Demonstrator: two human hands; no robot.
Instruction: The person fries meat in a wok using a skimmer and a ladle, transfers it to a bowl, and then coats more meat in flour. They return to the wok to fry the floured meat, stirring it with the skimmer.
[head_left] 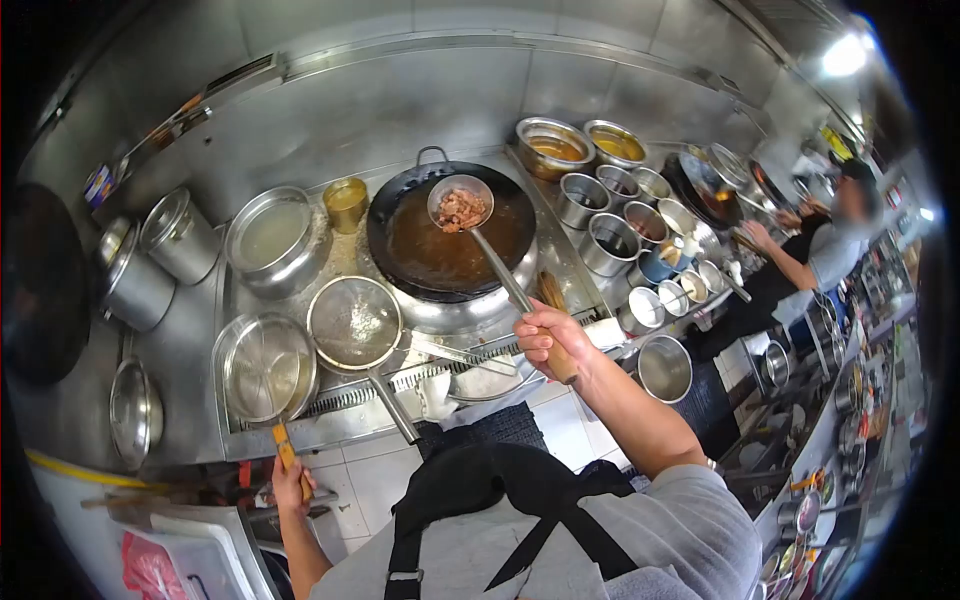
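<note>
My right hand (553,340) is closed round the wooden handle of a metal ladle (500,268). The ladle's round bowl holds chopped reddish-brown meat (462,210) and hangs over a black wok (385,235) with brown liquid in it. At lower left, my left hand (292,482) grips the yellow handle of a strainer (283,440). Its round mesh head overlaps a metal bowl (222,372) at the front left of the stove. A second mesh strainer (355,325), with a metal handle, lies between that bowl and the wok.
Behind the left strainer stand a large pot of cloudy liquid (268,235) and a brass-coloured can (346,203). Right of the wok are bowls of yellowish liquid (555,148) and several seasoning pots (610,243). A person (825,255) works at another wok (706,190) farther right.
</note>
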